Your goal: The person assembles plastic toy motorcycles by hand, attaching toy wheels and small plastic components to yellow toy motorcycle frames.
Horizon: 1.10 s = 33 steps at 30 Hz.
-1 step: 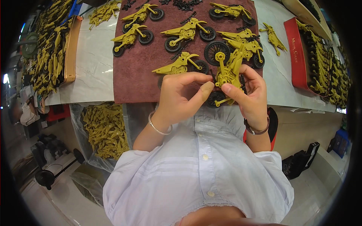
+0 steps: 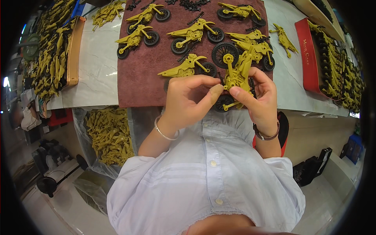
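Observation:
My right hand [image 2: 259, 96] grips a yellow toy motorcycle [image 2: 239, 74] with black wheels, thumb on the near face and fingers curled behind it. The motorcycle stands on end, one wheel [image 2: 225, 55] up and the other wheel [image 2: 224, 102] low, near my shirt. At its left side my left hand [image 2: 196, 96] is closed in a pinch, thumb and index fingertips close together. A thin black part shows beside these fingertips; what they hold is too small to tell. Just beyond my left hand lies another toy motorcycle [image 2: 184, 68], partly covered by it.
Several toy motorcycles [image 2: 193, 33] lie on a maroon cloth [image 2: 135, 82]. Black small parts [image 2: 192, 4] sit at its far edge. A red box [image 2: 307, 58] of motorcycles stands right, a copper-coloured box [image 2: 74, 55] left. A bag of yellow parts [image 2: 109, 135] hangs below the table.

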### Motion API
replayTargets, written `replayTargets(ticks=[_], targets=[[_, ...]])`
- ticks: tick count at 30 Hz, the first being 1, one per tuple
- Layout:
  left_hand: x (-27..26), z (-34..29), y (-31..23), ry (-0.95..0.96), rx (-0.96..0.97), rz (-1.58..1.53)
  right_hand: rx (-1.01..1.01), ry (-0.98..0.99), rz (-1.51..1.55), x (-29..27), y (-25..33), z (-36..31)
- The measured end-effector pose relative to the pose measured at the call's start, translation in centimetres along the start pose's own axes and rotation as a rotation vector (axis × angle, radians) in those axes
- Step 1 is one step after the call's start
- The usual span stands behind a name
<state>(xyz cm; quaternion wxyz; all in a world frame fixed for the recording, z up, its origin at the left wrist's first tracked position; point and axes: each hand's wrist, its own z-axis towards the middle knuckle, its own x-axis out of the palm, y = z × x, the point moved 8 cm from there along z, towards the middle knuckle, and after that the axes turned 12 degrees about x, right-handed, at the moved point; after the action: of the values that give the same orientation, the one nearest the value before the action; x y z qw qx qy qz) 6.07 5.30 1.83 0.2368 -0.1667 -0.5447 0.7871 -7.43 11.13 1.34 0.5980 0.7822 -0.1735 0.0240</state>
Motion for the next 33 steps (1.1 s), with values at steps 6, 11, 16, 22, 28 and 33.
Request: replayTargets(ticks=[6, 11, 16, 22, 28, 33], targets=[[0.0, 0.0, -0.1, -0.039, -0.059, -0.065, -0.028, -0.016, 0.007, 0.2, 0.2, -0.3], [0.1, 0.1, -0.1, -0.025, -0.046, 0.014, -0.007, -0.012, 0.017, 0.1, 0.0, -0.3], [0.0, -0.1, 0.1, -0.034, -0.05, 0.023, -0.004, -0.012, -0.014, 0.2, -0.1, -0.3], [0.0, -0.5, 0.3, -0.084, -0.128, -0.121, -0.015, -0.056, -0.063, 0.1, 0.0, -0.4], [-0.1, -0.3, -0.1, -0.101, 0.006, -0.054, -0.111, -0.061, -0.119, 0.2, 0.7, -0.7], [0.2, 0.1, -1.3, 0.031, 0.111, 0.107, -0.145, -0.032, -0.109, 0.2, 0.9, -0.8]])
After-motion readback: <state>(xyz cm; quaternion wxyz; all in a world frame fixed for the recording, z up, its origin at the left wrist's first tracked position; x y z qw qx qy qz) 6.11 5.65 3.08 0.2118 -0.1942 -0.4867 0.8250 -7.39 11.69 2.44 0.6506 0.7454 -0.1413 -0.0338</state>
